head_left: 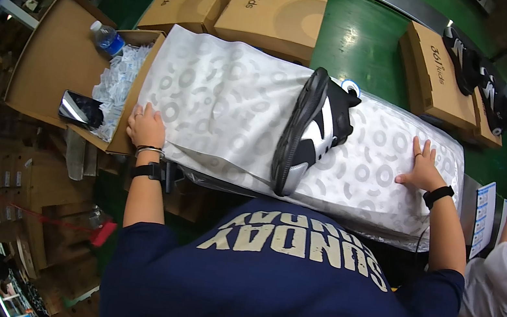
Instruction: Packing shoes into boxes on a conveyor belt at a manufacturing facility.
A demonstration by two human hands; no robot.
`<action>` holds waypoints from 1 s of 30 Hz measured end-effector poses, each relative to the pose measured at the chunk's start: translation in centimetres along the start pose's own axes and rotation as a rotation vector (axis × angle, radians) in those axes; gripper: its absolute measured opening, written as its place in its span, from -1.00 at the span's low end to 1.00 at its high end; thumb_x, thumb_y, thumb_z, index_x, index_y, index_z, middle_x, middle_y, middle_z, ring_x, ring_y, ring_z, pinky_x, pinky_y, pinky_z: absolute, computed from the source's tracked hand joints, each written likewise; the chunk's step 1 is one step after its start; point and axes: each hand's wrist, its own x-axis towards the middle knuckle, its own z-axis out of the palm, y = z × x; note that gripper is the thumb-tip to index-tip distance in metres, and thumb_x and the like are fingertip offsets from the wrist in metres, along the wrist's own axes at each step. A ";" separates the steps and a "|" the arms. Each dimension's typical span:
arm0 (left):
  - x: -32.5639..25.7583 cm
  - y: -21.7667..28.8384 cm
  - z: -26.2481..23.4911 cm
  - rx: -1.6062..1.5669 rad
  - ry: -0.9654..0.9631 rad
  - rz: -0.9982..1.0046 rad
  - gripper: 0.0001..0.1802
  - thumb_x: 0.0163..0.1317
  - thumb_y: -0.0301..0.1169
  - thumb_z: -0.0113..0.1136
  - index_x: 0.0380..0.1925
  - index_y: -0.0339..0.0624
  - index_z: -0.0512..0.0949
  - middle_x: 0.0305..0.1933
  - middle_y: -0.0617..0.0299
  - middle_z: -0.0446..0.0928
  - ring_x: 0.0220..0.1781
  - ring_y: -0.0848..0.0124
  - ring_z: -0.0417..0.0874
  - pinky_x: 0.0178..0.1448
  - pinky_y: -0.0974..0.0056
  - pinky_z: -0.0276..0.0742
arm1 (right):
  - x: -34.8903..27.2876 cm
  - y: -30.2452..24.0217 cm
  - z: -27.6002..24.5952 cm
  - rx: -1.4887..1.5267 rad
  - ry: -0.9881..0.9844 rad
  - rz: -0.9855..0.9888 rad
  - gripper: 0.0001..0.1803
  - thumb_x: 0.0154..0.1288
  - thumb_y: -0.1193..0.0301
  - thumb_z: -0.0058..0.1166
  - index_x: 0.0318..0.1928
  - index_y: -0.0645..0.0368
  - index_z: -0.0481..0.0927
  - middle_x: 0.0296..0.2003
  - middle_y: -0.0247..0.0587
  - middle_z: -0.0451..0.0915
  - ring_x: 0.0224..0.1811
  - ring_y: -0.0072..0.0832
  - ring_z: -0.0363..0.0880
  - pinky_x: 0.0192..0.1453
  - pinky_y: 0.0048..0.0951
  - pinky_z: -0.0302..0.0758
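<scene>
A sheet of white wrapping paper (213, 80) with grey rings and curved marks lies across the surface before me. On its middle rests a black-and-white sneaker (314, 135), tipped on its side with the dark sole toward the left. My left hand (148, 128) has its fingers bent at the paper's lower left corner, beside the open cardboard box; its thumb is hidden. Flat on the right part of the patterned paper, my right hand (423, 169) spreads its fingers and holds nothing.
The open cardboard box (44, 68) holds crumpled white packets (123, 76), a water bottle (107, 39) and a phone (80, 109). Closed shoe boxes (272, 13) stand behind on a green surface. Dark shoes (464, 62) sit on boxes at far right, near a co-worker's sleeve (496, 287).
</scene>
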 end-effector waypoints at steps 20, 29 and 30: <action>0.7 0.1 -2.4 -0.173 -0.086 -0.001 -0.63 -0.02 -0.32 0.18 -0.15 -0.15 0.54 -0.21 0.02 0.57 -0.13 0.11 0.57 -0.02 0.11 0.43 | -0.2 -11.8 -4.0 0.899 0.271 -0.458 -0.28 0.04 0.31 0.19 0.18 0.30 0.21 -0.16 0.04 0.49 -0.16 -0.35 0.51 -0.07 -0.44 0.43; 2.2 -1.5 -0.9 -0.587 -0.045 0.065 -0.76 -0.14 -0.41 0.21 -0.39 -0.26 0.60 -0.48 0.06 0.58 -0.41 0.17 0.60 -0.26 0.25 0.49 | 1.3 -15.6 -1.7 1.493 -0.004 -0.361 -0.29 0.10 0.48 0.10 0.23 0.35 0.07 -0.16 -0.03 0.47 -0.22 -0.48 0.51 -0.17 -0.56 0.46; 2.5 -1.5 -1.7 -0.588 0.025 0.073 -0.79 -0.12 -0.40 0.20 -0.44 -0.26 0.60 -0.50 0.05 0.57 -0.44 0.17 0.60 -0.29 0.26 0.48 | 1.4 -15.5 -1.4 1.497 0.002 -0.358 -0.29 0.10 0.48 0.10 0.23 0.35 0.07 -0.16 -0.03 0.47 -0.22 -0.48 0.51 -0.17 -0.56 0.46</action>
